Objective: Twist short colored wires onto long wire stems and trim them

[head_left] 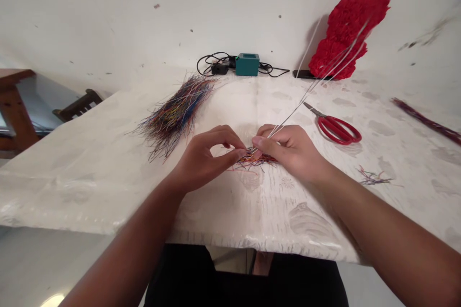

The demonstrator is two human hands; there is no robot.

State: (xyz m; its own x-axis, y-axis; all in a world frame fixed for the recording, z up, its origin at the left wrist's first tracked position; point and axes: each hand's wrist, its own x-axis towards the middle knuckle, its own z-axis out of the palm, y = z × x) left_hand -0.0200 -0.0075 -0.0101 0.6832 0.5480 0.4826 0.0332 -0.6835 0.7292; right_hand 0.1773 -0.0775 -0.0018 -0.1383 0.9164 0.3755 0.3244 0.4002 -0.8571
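My left hand [207,156] and my right hand [288,148] meet at the middle of the table, both pinched on a small bundle of multicoloured thin strands [256,159] lying on the white tablecloth [252,201]. My right hand also grips several long thin white wires [313,84] that slant up and to the right toward the wall. The fingertips of both hands nearly touch over the bundle.
A large pile of coloured strands [176,110] lies at left. Red-handled scissors [336,127] sit to the right, with a few loose strands [372,177] nearer me. A red fluffy piece [347,33], a teal box [247,64] with black cables and a dark red strip [428,122] stand behind.
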